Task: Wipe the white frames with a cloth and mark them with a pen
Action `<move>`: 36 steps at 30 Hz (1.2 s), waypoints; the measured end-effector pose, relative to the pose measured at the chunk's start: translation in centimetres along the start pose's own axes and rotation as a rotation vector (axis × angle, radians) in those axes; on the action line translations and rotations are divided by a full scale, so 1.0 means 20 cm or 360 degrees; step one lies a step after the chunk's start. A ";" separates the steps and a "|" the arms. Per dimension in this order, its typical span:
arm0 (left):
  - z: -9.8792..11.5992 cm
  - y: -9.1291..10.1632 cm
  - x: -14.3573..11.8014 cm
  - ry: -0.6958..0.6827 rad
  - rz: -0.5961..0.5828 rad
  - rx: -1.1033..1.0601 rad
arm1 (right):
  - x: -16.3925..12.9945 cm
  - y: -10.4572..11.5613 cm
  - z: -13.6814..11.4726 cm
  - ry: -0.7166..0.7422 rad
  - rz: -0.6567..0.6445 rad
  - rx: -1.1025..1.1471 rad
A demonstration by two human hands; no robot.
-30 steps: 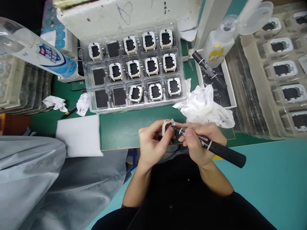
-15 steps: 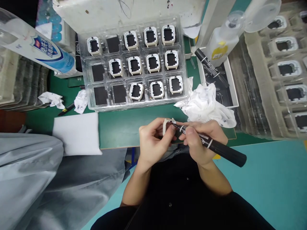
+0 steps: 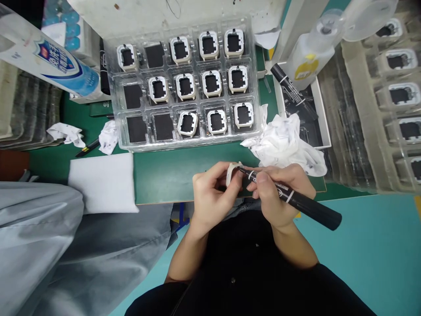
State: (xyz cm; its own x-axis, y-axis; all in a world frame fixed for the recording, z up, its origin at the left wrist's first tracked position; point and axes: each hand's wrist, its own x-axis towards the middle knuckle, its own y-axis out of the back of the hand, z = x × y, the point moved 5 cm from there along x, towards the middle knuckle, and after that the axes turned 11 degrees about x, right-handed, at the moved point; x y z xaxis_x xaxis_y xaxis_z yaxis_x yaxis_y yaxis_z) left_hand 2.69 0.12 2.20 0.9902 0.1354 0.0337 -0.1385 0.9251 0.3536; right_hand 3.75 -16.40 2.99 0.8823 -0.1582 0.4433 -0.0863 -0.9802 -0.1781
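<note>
Over the near edge of the green mat (image 3: 171, 175), the left hand (image 3: 210, 197) pinches a small white frame (image 3: 231, 173) between thumb and fingers, held upright just above the mat. Touching the frame's inner side is the tip of a black marker (image 3: 292, 198), gripped like a pen in the right hand (image 3: 278, 193). Just beyond lies a crumpled, ink-stained white cloth (image 3: 284, 142), and farther back a clear tray (image 3: 187, 83) holds 11 similar frames. A white foam pad (image 3: 101, 182) lies to the left.
</note>
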 end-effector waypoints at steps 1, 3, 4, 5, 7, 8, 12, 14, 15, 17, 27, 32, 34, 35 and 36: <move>0.00 0.00 0.00 -0.0003 -0.0001 0.0008 | 0.00 0.00 0.00 -0.0009 0.0007 -0.0003; 0.00 0.00 0.00 -0.0001 -0.0004 0.0026 | 0.00 0.01 0.00 -0.0034 0.0021 -0.0021; 0.00 0.00 0.00 0.0000 -0.0007 0.0034 | 0.00 0.01 0.00 -0.0043 0.0026 -0.0032; 0.00 0.00 0.00 -0.0002 -0.0006 0.0039 | 0.00 0.01 0.01 -0.0045 0.0025 -0.0043; 0.00 0.00 0.00 -0.0021 -0.0002 0.0040 | -0.01 0.01 0.01 -0.0030 0.0024 -0.0052; 0.00 0.00 0.00 -0.0033 -0.0003 0.0039 | -0.01 0.01 0.01 -0.0020 0.0027 -0.0048; 0.01 0.00 0.00 -0.0102 0.0003 0.0080 | -0.01 0.01 0.02 0.0032 0.0050 -0.0011; 0.01 0.01 -0.01 -0.0151 0.0023 0.0129 | -0.01 0.00 0.01 0.0056 0.0037 -0.0041; 0.02 0.01 -0.01 -0.0172 0.0028 0.0149 | -0.01 0.00 0.01 0.0060 0.0028 -0.0069; 0.02 0.01 -0.01 -0.0209 0.0031 0.0175 | -0.01 0.00 0.00 0.0061 0.0014 -0.0119; 0.03 0.00 -0.03 -0.0293 0.0140 0.0233 | -0.01 0.00 -0.01 0.0137 0.0023 -0.0119; 0.04 0.00 -0.03 -0.0307 0.0149 0.0276 | -0.03 0.00 -0.01 0.0139 -0.0046 -0.0151; 0.04 0.00 -0.03 -0.0328 0.0154 0.0269 | -0.03 0.01 -0.01 0.0091 -0.0039 -0.0126; 0.04 0.00 -0.03 -0.0329 0.0155 0.0256 | -0.04 0.01 -0.01 0.0077 -0.0027 -0.0109; 0.04 0.00 -0.03 -0.0320 0.0156 0.0239 | -0.04 0.01 0.00 0.0065 -0.0021 -0.0103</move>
State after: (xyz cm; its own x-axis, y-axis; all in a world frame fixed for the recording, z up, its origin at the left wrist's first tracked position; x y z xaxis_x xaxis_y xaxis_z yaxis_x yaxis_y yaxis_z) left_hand 2.07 -0.20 2.86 0.9576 0.1347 0.2546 -0.2449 0.8459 0.4737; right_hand 3.00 -16.46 2.70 0.8642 -0.1488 0.4807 -0.1059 -0.9877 -0.1154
